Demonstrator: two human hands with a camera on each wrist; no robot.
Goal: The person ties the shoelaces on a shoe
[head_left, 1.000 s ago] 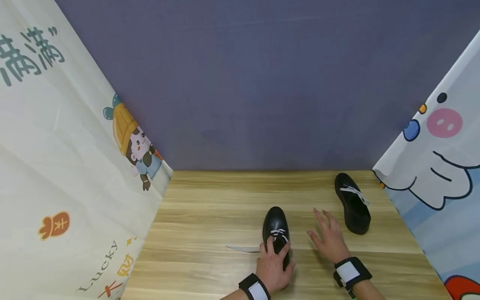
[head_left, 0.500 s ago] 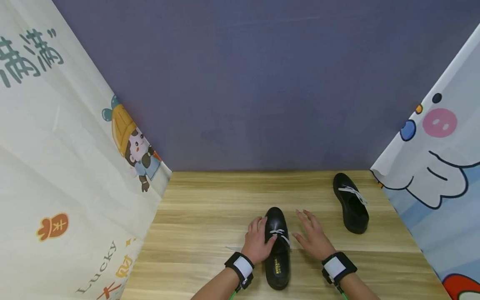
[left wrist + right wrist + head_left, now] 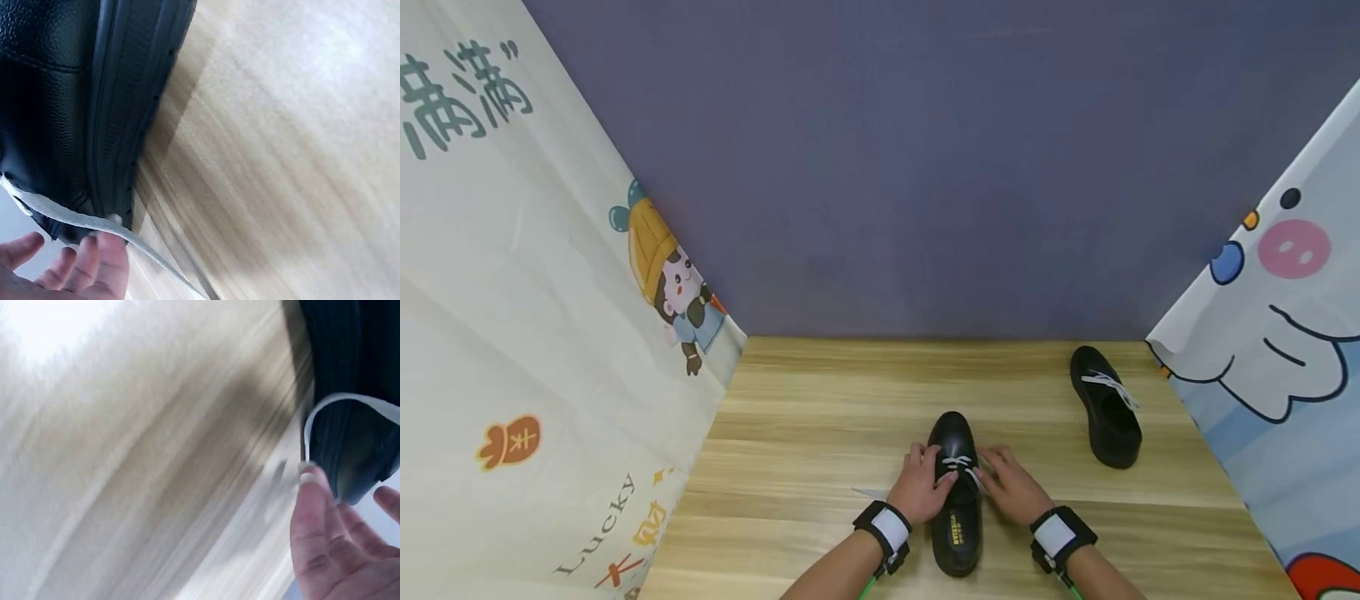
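A black lace-up shoe [image 3: 955, 433] with white laces lies on the wooden surface, toe pointing away, between both hands. My left hand [image 3: 917, 487] is at its left side, the thumb over the lacing. The left wrist view shows a white shoelace [image 3: 75, 217] running across my fingertips, with the thumb apart from the fingers. At the shoe's right side is my right hand [image 3: 1013, 487]. In the right wrist view, its fingertips touch the other white shoelace [image 3: 340, 397], and the thumb stands apart. The left lace's end [image 3: 868, 493] trails onto the wood.
A second black shoe [image 3: 1105, 408] with loose white laces lies at the back right. A dark blue-grey panel [image 3: 925, 183] rises behind the wooden surface [image 3: 820, 383]. Printed curtains stand left [image 3: 550, 292] and right [image 3: 1300, 333].
My left hand has moved from over the shoe's opening to its left side. My right hand has come leftward to the shoe's right side. Both shoes stay in place.
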